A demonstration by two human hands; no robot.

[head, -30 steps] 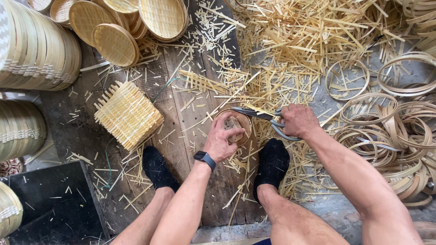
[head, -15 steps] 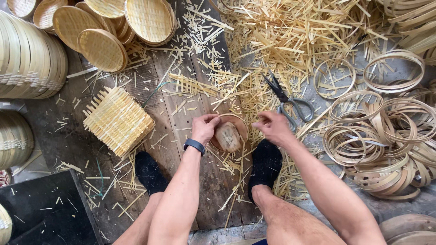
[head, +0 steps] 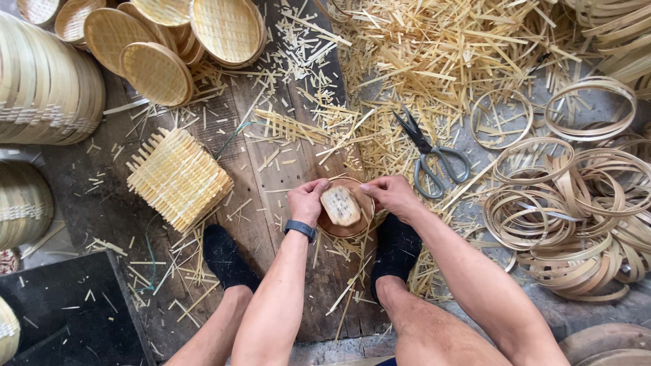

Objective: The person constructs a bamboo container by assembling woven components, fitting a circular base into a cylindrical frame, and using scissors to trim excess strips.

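Note:
Both my hands hold a small round brown bamboo piece [head: 347, 230] over a wooden plank [head: 271, 169]. My left hand [head: 307, 200] grips its left rim; a dark band is on that wrist. Its right rim is pinched by my right hand [head: 390, 195]. A pale oblong block [head: 340, 205] lies on top of the round piece, between my hands. Grey-handled scissors [head: 430, 159] lie loose on the floor just beyond my right hand. My feet in black socks [head: 227, 257] rest on either side of the plank.
A stack of square woven bamboo mats [head: 178, 177] lies left of my hands. Round woven trays [head: 156, 71] and tall tray stacks [head: 47, 81] fill the upper left. Cut bamboo strips [head: 447, 47] cover the top. Bamboo rings [head: 569, 203] pile up on the right. A black board [head: 68, 312] lies lower left.
My right hand let go of the scissors, which now lie on the floor to the right. It came back to the round piece, so both hands now hold it.

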